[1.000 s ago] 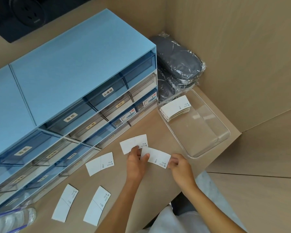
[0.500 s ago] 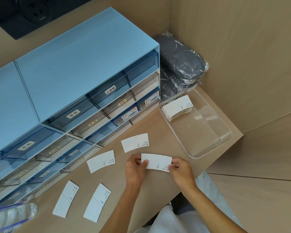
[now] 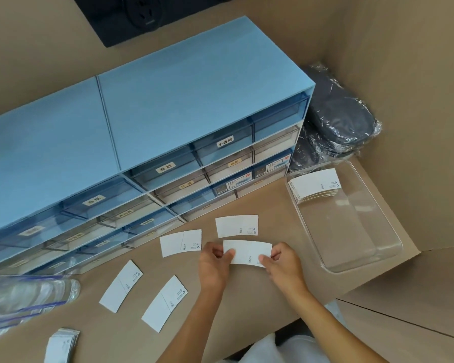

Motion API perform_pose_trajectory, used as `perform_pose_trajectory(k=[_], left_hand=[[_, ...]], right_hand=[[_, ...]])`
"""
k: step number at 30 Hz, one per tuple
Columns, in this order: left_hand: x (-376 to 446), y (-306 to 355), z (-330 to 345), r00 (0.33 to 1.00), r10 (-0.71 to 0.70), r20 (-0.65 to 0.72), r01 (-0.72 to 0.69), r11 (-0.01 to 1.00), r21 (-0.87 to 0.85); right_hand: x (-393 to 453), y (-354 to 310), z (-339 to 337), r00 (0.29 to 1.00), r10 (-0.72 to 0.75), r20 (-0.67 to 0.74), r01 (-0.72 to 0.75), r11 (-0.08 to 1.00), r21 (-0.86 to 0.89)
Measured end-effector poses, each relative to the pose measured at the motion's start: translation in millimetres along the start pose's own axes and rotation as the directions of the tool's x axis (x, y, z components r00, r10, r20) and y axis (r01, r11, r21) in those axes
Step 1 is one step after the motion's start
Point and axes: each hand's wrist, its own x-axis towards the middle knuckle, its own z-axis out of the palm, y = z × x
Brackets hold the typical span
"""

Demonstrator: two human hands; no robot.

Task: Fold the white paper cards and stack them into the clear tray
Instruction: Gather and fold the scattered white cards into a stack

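Observation:
Both hands hold one white paper card (image 3: 247, 251) just above the table. My left hand (image 3: 213, 263) pinches its left end and my right hand (image 3: 283, 263) pinches its right end. Several other white cards lie flat on the table: one (image 3: 237, 226) right behind the held card, one (image 3: 181, 242) to its left, and two more (image 3: 121, 289) (image 3: 164, 303) nearer the front left. The clear tray (image 3: 362, 258) stands to the right, with a stack of folded cards (image 3: 315, 185) in its far end.
A blue drawer cabinet (image 3: 147, 132) runs along the back left. Wrapped dark pouches (image 3: 338, 121) lie in the far right corner. A clear plastic pack (image 3: 24, 302) sits at the left edge, and a small pile of cards (image 3: 62, 345) at the front left.
Both hands lifted one card off the table and brought it level between them. The view shifted, so the tabletop and the front-left pile now show more.

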Motion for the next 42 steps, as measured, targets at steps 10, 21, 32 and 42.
perform_pose_trajectory(k=[10,21,32,42], left_hand=[[40,31,2,0.995,-0.016,-0.099,0.021,0.999,0.05],[53,31,8,0.991,-0.061,-0.119,0.077,0.988,0.134],[56,31,5,0.992,-0.083,-0.092,0.093,0.989,0.118],[36,20,-12,0.994,-0.063,-0.091,0.066,0.997,0.035]], right_hand=[[45,-47,14,0.996,-0.088,-0.028,0.073,0.937,-0.341],[53,-56,31,0.997,-0.072,-0.031,0.053,0.912,-0.407],[52,-52,33,0.998,-0.027,-0.054,0.012,0.964,-0.264],[42,-39,34,0.994,-0.105,-0.039,0.1,0.99,-0.103]])
